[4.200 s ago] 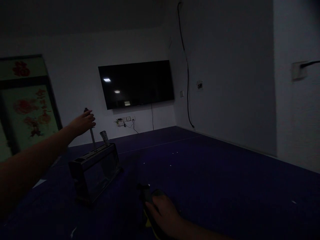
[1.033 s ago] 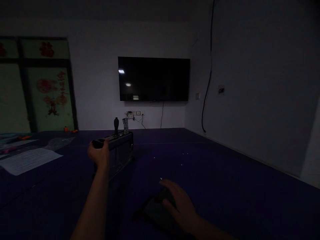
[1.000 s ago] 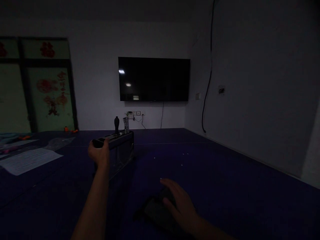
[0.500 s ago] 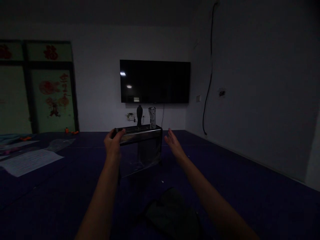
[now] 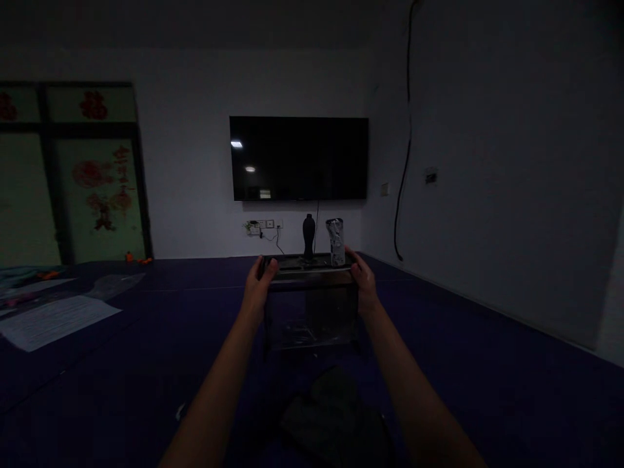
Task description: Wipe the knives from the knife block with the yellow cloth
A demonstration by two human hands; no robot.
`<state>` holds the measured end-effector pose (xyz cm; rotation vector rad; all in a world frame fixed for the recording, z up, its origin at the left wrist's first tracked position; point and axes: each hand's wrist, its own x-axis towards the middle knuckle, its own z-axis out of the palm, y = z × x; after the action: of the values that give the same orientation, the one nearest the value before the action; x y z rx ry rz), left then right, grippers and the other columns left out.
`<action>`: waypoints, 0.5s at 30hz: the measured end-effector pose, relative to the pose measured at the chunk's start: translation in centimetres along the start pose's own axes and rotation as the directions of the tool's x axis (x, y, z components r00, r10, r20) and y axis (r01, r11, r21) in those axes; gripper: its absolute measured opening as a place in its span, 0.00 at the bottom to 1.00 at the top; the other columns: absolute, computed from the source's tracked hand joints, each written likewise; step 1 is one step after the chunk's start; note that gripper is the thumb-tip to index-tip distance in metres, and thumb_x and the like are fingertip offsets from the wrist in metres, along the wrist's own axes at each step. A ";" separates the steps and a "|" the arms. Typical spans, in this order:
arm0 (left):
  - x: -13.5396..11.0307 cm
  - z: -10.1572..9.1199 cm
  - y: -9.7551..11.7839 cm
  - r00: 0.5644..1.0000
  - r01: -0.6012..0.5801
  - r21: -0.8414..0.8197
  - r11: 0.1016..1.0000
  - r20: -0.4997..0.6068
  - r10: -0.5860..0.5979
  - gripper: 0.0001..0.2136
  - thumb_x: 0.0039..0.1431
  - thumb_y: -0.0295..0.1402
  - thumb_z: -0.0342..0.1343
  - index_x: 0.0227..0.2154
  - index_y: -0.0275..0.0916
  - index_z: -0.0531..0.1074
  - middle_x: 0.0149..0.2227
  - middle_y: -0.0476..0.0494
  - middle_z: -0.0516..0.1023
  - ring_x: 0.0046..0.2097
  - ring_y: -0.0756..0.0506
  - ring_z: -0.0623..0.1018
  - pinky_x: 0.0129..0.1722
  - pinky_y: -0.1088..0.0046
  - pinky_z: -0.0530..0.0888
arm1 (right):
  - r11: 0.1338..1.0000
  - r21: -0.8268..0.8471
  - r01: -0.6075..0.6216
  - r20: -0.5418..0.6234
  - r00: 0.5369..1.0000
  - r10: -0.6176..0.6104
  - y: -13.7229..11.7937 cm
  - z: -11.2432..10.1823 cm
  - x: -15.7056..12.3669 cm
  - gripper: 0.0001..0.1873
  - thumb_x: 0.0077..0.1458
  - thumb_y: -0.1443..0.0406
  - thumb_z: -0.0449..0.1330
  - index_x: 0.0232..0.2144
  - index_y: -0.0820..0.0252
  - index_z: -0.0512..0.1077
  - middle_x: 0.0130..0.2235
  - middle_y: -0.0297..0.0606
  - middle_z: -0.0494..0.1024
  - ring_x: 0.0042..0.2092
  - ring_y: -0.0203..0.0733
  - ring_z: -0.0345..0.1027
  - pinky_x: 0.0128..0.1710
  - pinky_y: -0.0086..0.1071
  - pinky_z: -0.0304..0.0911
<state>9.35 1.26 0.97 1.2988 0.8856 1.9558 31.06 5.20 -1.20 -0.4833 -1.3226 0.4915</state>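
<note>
A small dark box-shaped stand (image 5: 312,305) with a see-through, shiny front is held upright between my hands. My left hand (image 5: 260,276) grips its upper left corner, thumb over the top edge. At the upper right corner my right hand (image 5: 363,276) is closed round the edge, its thumb toward me. A slim black vase (image 5: 309,235) stands on the stand's top. To the right of it, close to my right fingers, is a grey-and-white patterned cylindrical vase (image 5: 336,243). In the dim light I cannot make out the stand's inside or its lower edge well.
Dark blue floor (image 5: 170,364) lies all round. Printed sheets (image 5: 58,318) and clear plastic (image 5: 114,284) lie at left. A dark bundle of fabric (image 5: 336,416) is nearest me. A television (image 5: 299,159) hangs on the far wall; a black cable (image 5: 405,162) runs down the right wall.
The stand has shifted right and turned to face me squarely, both vases with it. My right hand, apart from it before, has taken hold of its right side. My left hand has kept its grip.
</note>
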 end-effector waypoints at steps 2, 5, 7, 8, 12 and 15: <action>0.0 0.0 -0.1 0.999 -0.036 0.033 0.999 0.014 0.036 0.36 0.38 0.49 0.62 0.51 0.37 0.63 0.56 0.35 0.63 0.58 0.41 0.62 0.54 0.67 0.60 | 1.000 0.020 0.012 -0.038 0.999 -0.012 -0.6 -0.7 0.3 0.38 0.42 0.47 0.60 0.52 0.61 0.63 0.50 0.46 0.70 0.51 0.50 0.63 0.49 0.43 0.59; 0.1 -0.4 0.3 0.998 -0.054 0.063 0.997 0.017 0.052 0.33 0.41 0.49 0.60 0.50 0.38 0.64 0.55 0.36 0.64 0.57 0.41 0.63 0.54 0.67 0.60 | 0.994 -0.085 0.064 -0.165 0.983 -0.077 -1.3 -2.1 0.8 0.38 0.39 0.50 0.64 0.51 0.62 0.64 0.47 0.47 0.72 0.48 0.49 0.65 0.48 0.41 0.59; 0.2 -1.0 0.8 1.000 -0.020 0.093 0.995 0.011 0.019 0.28 0.44 0.50 0.57 0.44 0.37 0.69 0.50 0.36 0.70 0.54 0.41 0.67 0.51 0.65 0.63 | 0.979 -0.187 0.083 -0.277 0.951 -0.133 -1.4 -3.3 1.1 0.38 0.38 0.51 0.65 0.50 0.63 0.65 0.45 0.47 0.72 0.46 0.48 0.66 0.47 0.41 0.60; 0.3 -1.2 1.1 1.000 0.002 0.111 0.994 0.007 -0.003 0.26 0.44 0.51 0.57 0.41 0.36 0.70 0.46 0.36 0.73 0.51 0.40 0.70 0.50 0.64 0.64 | 0.967 -0.241 0.083 -0.336 0.927 -0.163 -1.4 -4.0 1.2 0.39 0.37 0.51 0.65 0.50 0.64 0.65 0.44 0.47 0.72 0.46 0.48 0.67 0.46 0.42 0.60; 0.7 -2.1 1.7 0.999 0.050 0.089 0.995 -0.006 -0.050 0.25 0.42 0.52 0.56 0.33 0.33 0.72 0.35 0.37 0.77 0.37 0.44 0.76 0.38 0.67 0.70 | 0.874 -0.485 0.028 -0.506 0.806 -0.306 -0.8 -7.5 1.2 0.40 0.37 0.49 0.64 0.49 0.66 0.66 0.46 0.49 0.71 0.46 0.50 0.66 0.45 0.43 0.61; 0.5 -2.4 2.0 0.999 0.033 0.035 0.999 -0.021 -0.033 0.26 0.42 0.55 0.54 0.30 0.32 0.71 0.28 0.40 0.77 0.25 0.49 0.74 0.26 0.73 0.69 | 0.741 -0.672 -0.021 -0.526 0.718 -0.457 -0.6 -10.1 0.8 0.40 0.37 0.46 0.62 0.49 0.66 0.66 0.47 0.49 0.71 0.48 0.52 0.64 0.48 0.45 0.58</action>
<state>6.65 0.06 2.09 1.2783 0.9489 1.9392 41.22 4.64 -1.97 -0.9447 -0.7775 -0.3870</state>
